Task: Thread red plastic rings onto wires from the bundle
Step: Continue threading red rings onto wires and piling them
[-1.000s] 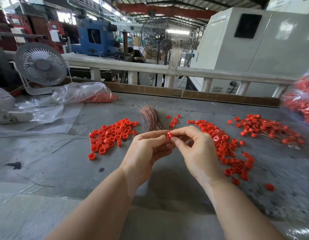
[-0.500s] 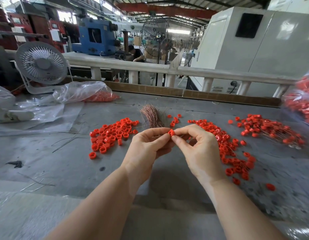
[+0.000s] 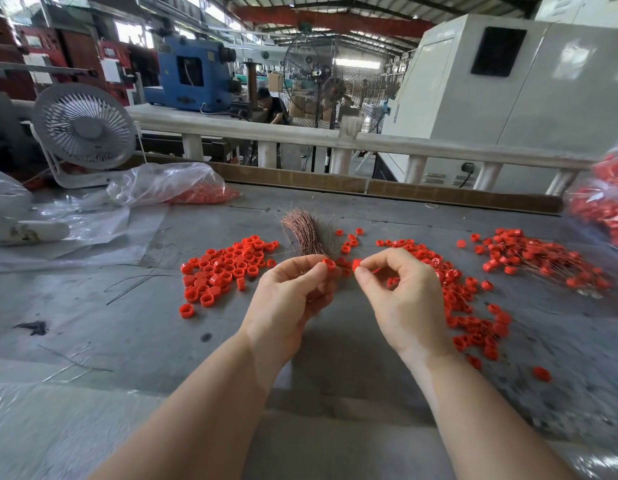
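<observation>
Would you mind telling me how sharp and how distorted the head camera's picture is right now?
Head view: the hands, left hand and right hand, and the red rings on the table are sharp; the bottom corners smear into blur; wide-angle bending curves the white railing; daylight blows out the far windows; soft shadow lies under the hands.

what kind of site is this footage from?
Most likely a factory floor: a blue machine and a tall pedestal fan stand behind the worktable, where piles of red rings lie loose.
</observation>
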Demonstrator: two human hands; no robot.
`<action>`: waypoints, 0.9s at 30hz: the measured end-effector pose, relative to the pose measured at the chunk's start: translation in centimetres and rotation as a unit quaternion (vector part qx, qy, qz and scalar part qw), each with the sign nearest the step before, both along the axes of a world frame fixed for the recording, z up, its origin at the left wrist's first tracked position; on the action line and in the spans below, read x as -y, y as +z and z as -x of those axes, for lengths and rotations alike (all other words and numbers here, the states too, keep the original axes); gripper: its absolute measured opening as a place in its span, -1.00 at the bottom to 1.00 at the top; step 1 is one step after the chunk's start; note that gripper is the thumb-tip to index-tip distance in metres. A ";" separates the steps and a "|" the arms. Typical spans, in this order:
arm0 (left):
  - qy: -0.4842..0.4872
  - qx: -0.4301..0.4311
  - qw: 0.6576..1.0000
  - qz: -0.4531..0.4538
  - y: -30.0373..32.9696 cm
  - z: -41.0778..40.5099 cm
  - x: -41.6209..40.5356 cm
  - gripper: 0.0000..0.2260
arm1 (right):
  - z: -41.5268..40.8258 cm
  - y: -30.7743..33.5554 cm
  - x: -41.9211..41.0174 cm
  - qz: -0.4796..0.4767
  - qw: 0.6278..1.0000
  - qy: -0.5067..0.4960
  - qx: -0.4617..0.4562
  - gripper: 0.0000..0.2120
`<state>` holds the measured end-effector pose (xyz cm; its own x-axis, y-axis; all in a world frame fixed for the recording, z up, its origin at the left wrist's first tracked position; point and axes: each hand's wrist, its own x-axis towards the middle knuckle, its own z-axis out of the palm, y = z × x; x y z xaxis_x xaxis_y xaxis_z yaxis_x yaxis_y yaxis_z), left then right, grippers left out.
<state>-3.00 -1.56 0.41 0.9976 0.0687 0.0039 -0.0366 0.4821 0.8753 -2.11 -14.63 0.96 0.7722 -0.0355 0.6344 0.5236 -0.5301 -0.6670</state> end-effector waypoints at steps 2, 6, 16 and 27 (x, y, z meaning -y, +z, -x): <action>0.018 -0.005 1.000 0.006 0.0 0.0 -0.1 -0.89 | 0.1 -0.2 -0.1 0.047 0.999 -0.006 0.004 -0.86; 0.037 -0.013 0.999 0.012 0.2 0.0 -0.1 -0.91 | 0.2 -0.4 0.0 0.137 0.991 0.003 0.001 -0.88; 0.037 -0.028 0.999 0.007 0.2 0.0 -0.2 -0.91 | 0.5 -0.7 0.0 0.342 0.938 0.032 -0.039 -0.94; 0.029 -0.034 0.999 -0.016 0.1 0.0 -0.1 -0.92 | -0.2 -0.6 0.4 0.200 0.978 -0.051 -0.031 -0.93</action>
